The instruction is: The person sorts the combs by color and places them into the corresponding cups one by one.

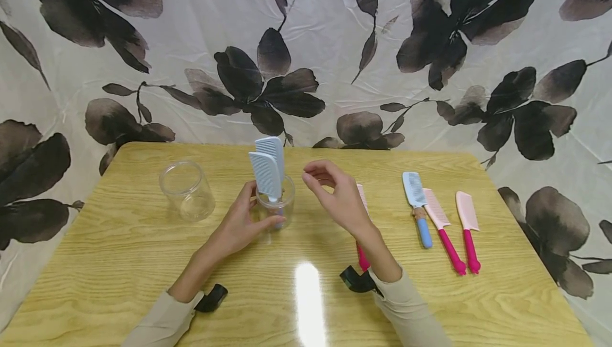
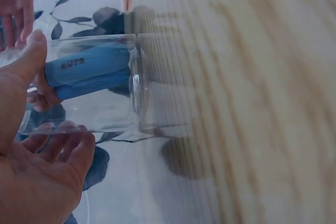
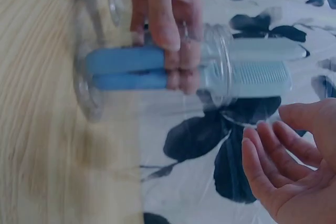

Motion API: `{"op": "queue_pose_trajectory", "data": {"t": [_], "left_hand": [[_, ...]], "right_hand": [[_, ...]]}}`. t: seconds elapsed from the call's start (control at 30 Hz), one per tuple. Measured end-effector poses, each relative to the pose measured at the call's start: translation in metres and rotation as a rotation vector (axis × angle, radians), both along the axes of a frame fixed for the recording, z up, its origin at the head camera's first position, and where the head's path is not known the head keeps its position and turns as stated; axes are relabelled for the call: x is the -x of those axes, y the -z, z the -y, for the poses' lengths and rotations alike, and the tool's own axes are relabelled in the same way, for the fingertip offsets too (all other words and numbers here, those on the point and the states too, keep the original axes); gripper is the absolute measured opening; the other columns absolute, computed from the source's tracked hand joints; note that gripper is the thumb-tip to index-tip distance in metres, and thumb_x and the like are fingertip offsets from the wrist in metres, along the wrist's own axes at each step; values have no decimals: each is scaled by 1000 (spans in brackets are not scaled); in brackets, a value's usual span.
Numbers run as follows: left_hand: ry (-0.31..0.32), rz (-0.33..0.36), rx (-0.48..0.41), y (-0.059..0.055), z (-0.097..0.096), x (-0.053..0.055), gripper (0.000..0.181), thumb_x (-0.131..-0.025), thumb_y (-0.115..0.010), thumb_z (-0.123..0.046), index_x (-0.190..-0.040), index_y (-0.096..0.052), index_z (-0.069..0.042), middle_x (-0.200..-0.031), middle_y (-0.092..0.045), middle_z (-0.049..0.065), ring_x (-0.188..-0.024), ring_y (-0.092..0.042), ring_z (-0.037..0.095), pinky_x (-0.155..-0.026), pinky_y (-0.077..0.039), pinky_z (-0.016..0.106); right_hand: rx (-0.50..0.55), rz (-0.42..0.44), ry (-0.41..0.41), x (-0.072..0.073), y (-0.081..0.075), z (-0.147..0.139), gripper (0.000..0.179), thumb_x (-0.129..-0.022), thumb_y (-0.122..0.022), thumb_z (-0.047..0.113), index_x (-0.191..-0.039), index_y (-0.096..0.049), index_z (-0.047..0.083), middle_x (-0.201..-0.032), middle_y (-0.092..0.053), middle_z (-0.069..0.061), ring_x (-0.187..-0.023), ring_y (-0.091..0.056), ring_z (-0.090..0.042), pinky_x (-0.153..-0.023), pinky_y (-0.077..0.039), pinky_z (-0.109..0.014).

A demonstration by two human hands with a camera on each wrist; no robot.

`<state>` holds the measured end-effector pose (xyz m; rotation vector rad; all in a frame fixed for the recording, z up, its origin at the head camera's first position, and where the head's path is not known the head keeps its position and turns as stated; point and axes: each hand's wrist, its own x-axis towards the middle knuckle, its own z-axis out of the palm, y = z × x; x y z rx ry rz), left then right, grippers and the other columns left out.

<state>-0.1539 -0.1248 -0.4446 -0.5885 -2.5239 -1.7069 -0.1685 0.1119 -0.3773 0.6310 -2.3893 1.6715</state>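
Observation:
My left hand (image 1: 244,225) grips a clear jar (image 1: 289,203), with the thumb on its near side and the fingers around the left. Two light blue combs (image 1: 268,174) stand in the jar, teeth ends up above the rim. Through the wall, the right wrist view shows their blue handles (image 3: 126,66) pointing down at the base. To the right of the jar, my right hand (image 1: 339,198) hovers with bent fingers and nothing held. Its thumb and fingertips are apart in the right wrist view. A pink comb (image 1: 362,254) lies partly hidden under the right forearm.
A second clear jar (image 1: 191,198) stands to the left. On the right of the wooden table (image 1: 268,304) lie a blue comb (image 1: 423,230) and two pink combs, one beside it (image 1: 449,248) and one farther right (image 1: 470,246). A floral cloth (image 1: 334,108) hangs behind.

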Motion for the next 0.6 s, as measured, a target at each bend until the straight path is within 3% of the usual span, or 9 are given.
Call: {"op": "queue_pose_trajectory", "data": {"t": [0.3, 0.6], "left_hand": [[0, 3, -9, -1, 1, -1, 80, -86, -86, -13, -146, -36, 1, -144, -48, 18, -136, -47, 36, -116, -35, 58], [8, 17, -18, -1, 0, 0, 83, -85, -86, -11, -148, -34, 1, -144, -48, 19, -136, -46, 35, -116, -36, 56]], "right_hand": [[50, 48, 56, 1, 6, -22, 22, -100, -69, 13, -118, -67, 0, -112, -70, -12, -105, -68, -23, -97, -55, -39], [49, 85, 111, 2, 12, -47, 25, -101, -68, 11, -122, -65, -2, -117, -68, -13, -108, -66, -22, -99, -53, -31]]}}
